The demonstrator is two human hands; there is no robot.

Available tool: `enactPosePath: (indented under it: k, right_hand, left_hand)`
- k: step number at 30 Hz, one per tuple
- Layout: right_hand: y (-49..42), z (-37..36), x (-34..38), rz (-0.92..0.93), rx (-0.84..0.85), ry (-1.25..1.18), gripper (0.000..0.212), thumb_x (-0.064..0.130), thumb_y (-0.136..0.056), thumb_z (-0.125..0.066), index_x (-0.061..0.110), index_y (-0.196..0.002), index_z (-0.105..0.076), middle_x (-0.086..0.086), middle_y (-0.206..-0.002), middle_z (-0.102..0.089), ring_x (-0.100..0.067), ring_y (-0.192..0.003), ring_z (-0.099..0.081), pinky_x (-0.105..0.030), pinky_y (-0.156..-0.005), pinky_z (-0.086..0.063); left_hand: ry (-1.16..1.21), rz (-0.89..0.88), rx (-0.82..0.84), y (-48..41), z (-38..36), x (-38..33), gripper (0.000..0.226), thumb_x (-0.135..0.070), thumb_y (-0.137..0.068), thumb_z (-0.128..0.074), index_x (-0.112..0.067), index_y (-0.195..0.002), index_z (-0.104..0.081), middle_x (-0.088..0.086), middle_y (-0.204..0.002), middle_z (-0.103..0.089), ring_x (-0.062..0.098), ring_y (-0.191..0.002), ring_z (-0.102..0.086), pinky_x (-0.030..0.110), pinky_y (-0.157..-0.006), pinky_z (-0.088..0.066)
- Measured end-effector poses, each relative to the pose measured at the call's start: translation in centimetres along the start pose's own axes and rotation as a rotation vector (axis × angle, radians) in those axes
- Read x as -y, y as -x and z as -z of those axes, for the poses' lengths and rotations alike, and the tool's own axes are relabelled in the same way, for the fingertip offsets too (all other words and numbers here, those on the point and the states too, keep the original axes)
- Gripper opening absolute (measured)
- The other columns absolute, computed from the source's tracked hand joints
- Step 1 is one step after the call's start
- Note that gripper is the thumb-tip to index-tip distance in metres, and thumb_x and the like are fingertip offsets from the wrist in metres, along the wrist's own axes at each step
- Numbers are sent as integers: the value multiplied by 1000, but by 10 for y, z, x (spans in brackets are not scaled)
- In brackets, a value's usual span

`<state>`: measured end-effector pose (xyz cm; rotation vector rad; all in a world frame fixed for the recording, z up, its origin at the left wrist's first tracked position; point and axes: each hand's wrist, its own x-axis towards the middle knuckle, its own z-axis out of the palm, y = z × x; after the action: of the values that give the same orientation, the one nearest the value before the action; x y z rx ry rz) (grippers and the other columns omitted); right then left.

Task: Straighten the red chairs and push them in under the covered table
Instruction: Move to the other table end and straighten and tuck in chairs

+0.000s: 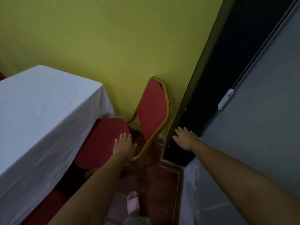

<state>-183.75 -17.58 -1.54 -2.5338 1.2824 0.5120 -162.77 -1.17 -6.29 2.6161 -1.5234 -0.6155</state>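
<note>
A red chair [152,109] with a gold metal frame stands at the end of the table [40,111], which is covered with a white cloth. Its seat [100,143] is partly under the hanging cloth, and its backrest leans against the yellow wall. My left hand [124,146] lies flat on the near right corner of the seat, fingers spread. My right hand [185,138] is held out with fingers apart, in front of the dark door frame to the right of the chair, holding nothing. A second red seat [48,203] shows under the cloth at the lower left.
A yellow wall [113,46] is right behind the chair. A dark door frame [203,78] and a grey door [259,127] stand at the right. The floor is reddish-brown tile [155,179]. My foot in a pale slipper [133,202] is at the bottom centre.
</note>
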Motion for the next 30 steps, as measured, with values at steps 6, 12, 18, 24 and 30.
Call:
enactPosePath:
  k: [6, 12, 18, 24, 30]
  right_hand:
    - [-88, 45, -29, 12, -57, -51, 57, 39, -101, -24, 12, -150, -16, -7, -160, -11, -27, -147, -9, -46, -117, -12]
    - [-163, 94, -35, 67, -181, -69, 56, 25, -101, -31, 10, -151, -12, -7, -161, -9, -25, -147, -10, -43, -119, -14]
    - [-225, 128, -33, 182, -298, -25, 64, 15, -96, -44, 13, -152, -11, -7, -161, -7, -26, -147, -11, -46, -118, -19]
    - [-281, 153, -35, 368, -356, 62, 92, 5, -88, -57, 25, -151, 7, -1, -161, -1, -26, -147, -6, -47, -118, -15]
    - [-302, 152, -33, 484, -458, -53, 55, 4, -95, -45, 23, -145, -32, 2, -157, -24, -28, -144, -20, -50, -113, -26]
  left_hand:
    - [93, -83, 9, -91, 5, -50, 64, -43, -99, -28, -11, -151, -8, 12, -160, -5, 27, -147, -2, 45, -120, -5]
    - [198, -275, -54, -160, 33, -116, 78, -49, -95, -38, -10, -150, 0, 11, -160, -1, 25, -147, 1, 42, -118, -1]
    - [283, -232, -89, -202, 40, -151, 103, -55, -86, -52, -8, -148, 15, 11, -160, 9, 25, -147, 8, 43, -120, 0]
    - [438, -164, -104, -218, 34, -158, 116, -59, -77, -59, -12, -146, 21, 8, -159, 14, 20, -146, 13, 40, -120, 3]
    - [483, -134, -108, -222, 29, -158, 118, -57, -72, -61, -17, -146, 22, 4, -160, 13, 15, -146, 13, 41, -120, 3]
